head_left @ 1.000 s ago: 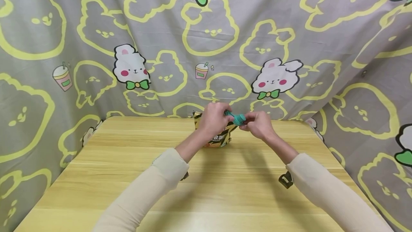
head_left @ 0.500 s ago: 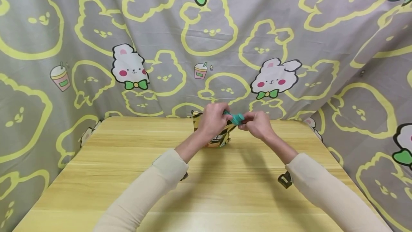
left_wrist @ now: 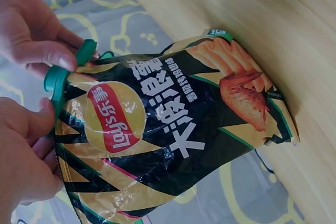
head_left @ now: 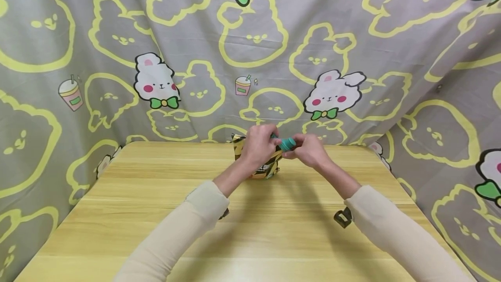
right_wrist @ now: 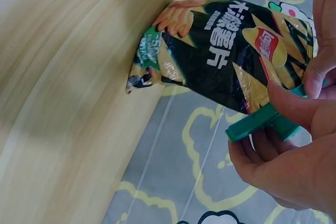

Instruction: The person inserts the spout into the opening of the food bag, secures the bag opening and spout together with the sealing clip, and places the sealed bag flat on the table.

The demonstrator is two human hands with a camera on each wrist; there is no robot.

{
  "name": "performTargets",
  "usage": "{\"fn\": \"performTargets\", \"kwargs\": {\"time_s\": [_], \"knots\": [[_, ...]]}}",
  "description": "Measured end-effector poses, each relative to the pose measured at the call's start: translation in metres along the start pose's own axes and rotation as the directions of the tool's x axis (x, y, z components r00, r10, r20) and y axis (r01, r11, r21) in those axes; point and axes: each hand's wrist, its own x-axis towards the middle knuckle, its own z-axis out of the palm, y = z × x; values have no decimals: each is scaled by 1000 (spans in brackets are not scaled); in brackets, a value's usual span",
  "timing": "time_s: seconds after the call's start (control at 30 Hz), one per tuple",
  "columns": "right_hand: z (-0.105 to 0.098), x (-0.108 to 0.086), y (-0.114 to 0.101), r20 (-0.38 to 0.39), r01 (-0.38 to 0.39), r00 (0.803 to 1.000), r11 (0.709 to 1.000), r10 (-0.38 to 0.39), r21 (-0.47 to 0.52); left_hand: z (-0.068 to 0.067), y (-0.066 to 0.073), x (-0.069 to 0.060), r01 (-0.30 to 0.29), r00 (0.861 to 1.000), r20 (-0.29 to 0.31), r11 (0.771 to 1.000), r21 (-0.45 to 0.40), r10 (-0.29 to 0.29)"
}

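A black-and-gold Lay's chip bag [left_wrist: 210, 129] stands upright on the table, its top edge between the two hands. Across that top edge sits a green bag clip with a round spout [head_left: 287, 144]. My left hand [head_left: 259, 145] pinches the clip and bag top on the left, with its thumb on the green plastic. On the right, my right hand [head_left: 311, 149] grips the clip's other end between thumb and fingers. A green bar of the clip [right_wrist: 252, 123] juts past the bag's corner in the right wrist view. Fingers hide part of the clip.
The light wooden table [head_left: 141, 212] extends in front of the bag. A grey curtain [head_left: 203, 38] with rabbit prints hangs close behind the table's far edge and along both sides. Dark strap buckles [head_left: 343, 218] hang at the wrists.
My right hand has shifted slightly left against the clip, its fingers covering more of the spout's side. My left hand keeps its hold on the bag top. The head view has drifted slightly.
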Motion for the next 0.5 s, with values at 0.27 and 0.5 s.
{"fn": "performTargets", "kwargs": {"time_s": [0.27, 0.5], "knots": [[6, 2, -8, -20, -29, 999, 1000, 29, -9, 0, -1, -1, -8, 1000, -12, 1000, 2, 8], [9, 4, -10, -47, -45, 998, 999, 46, 23, 0, -1, 0, -7, 1000, -11, 1000, -1, 7]]}}
